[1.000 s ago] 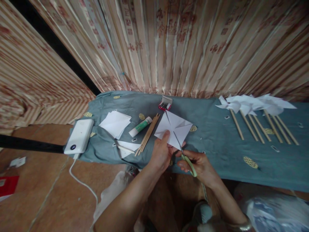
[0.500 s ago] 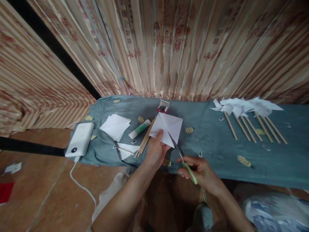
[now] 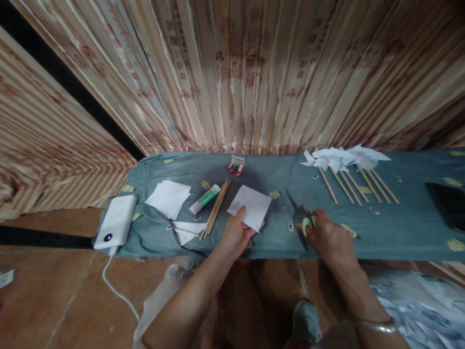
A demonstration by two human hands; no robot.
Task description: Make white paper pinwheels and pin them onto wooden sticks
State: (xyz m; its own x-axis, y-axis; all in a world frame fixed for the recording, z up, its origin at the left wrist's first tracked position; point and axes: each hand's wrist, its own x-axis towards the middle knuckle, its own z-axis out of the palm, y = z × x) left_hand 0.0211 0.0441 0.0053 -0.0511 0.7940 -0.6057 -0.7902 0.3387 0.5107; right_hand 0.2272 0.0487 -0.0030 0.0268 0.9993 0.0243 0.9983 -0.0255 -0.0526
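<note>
My left hand [image 3: 238, 231] pinches the near corner of a square white sheet of paper [image 3: 256, 206], thumb on top and fingers beneath. Crease or cut lines run from the sheet's corners toward its middle. To the right, my right hand [image 3: 332, 237] is closed on the green handles of a pair of scissors [image 3: 308, 222]. The blades point away from me, spread apart, low over the cloth and clear of the paper. Left of the sheet lie several wooden sticks [image 3: 215, 209] and a green-and-white glue stick [image 3: 204, 199]. A small red box of dark pins [image 3: 236, 167] stands open behind it.
Several white paper pinwheels [image 3: 345, 159] on sticks lie at the back right. A stack of white paper [image 3: 168, 198], a cut sheet with a pencil [image 3: 186, 229] and a white power bank with cable [image 3: 116, 220] are at left. A dark phone-like object [image 3: 448, 206] lies far right.
The scissors have come away from the paper and moved right with my right hand, down near the cloth. My left hand still holds the sheet. The view has shifted rightward.
</note>
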